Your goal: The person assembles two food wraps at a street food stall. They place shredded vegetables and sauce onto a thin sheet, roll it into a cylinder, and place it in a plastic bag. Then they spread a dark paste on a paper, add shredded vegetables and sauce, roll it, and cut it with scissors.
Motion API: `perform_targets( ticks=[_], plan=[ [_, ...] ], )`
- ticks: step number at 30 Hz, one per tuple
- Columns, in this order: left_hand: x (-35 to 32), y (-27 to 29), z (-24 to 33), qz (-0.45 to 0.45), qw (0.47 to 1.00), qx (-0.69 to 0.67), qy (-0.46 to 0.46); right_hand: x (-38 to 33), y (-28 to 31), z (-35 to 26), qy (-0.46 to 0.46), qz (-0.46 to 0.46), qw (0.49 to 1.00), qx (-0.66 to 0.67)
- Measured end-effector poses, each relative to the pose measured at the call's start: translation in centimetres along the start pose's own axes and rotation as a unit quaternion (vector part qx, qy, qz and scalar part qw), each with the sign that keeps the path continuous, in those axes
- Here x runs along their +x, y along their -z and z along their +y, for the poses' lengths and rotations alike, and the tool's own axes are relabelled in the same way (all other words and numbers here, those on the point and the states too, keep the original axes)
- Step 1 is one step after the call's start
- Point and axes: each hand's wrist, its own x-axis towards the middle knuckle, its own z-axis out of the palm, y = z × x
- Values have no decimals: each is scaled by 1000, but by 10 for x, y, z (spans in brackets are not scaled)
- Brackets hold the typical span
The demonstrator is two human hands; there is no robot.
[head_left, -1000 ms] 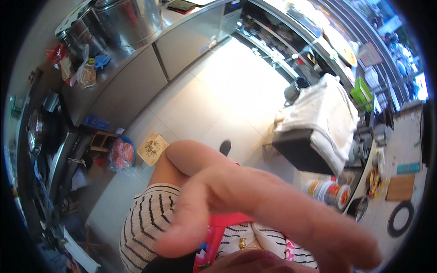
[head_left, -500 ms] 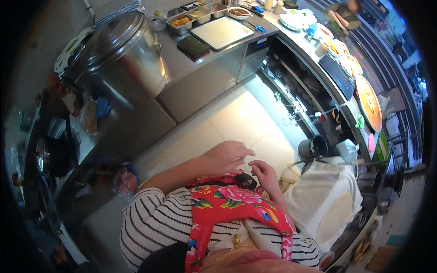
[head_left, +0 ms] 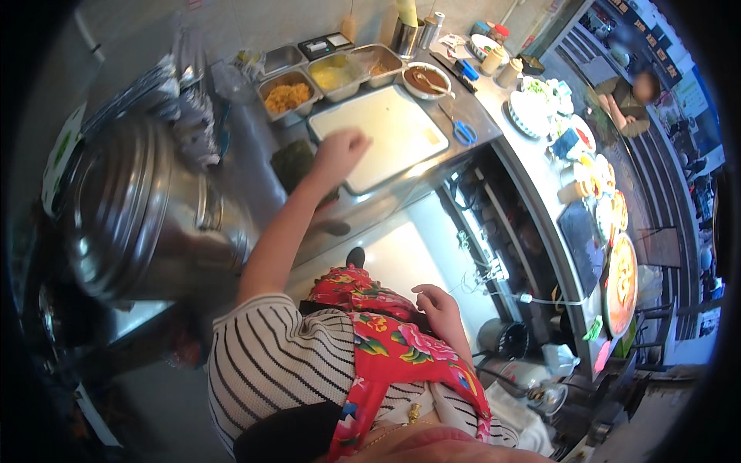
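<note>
My left hand (head_left: pixel 342 156) reaches out over the left edge of a white cutting board (head_left: pixel 390 139) on the steel counter. Its fingers look bent and are smeared by motion, so their grip cannot be made out. Just beside its wrist lies a stack of dark seaweed sheets (head_left: pixel 292 163). Low in front of my red flowered apron (head_left: pixel 417 339) hangs my right hand (head_left: pixel 440 310), loosely bent, fingers apart from the thumb, with nothing seen in it. Behind the board stand steel pans, one with orange shredded food (head_left: pixel 287 97) and one with yellow food (head_left: pixel 336 76).
Blue-handled scissors (head_left: pixel 464 133) lie right of the board, near a bowl of brown sauce (head_left: pixel 427 79). A large steel pot (head_left: pixel 139 208) stands at the left. Plates of food and a round red-orange dish (head_left: pixel 620 284) line the right counter. Another person (head_left: pixel 634 104) is beyond it.
My left hand has swung from in front of my body forward over the counter to the board. The view has shifted closer to the counter. My right hand stays low at the apron.
</note>
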Motion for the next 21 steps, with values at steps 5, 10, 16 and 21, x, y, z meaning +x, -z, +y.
perform_targets(
  ticks=[5,10,16,21],
  plan=[
    [226,-47,-73,223,931,289,-17,88,29,-67,32,-1,996,-86],
    [272,-47,-96,63,953,288,64,174,47,-119,137,-47,978,-153],
    [130,-77,-37,72,981,154,-89,310,56,-161,65,-132,984,99],
    [75,-92,8,126,976,156,-85,407,22,-159,-131,-381,782,476]
  ],
)
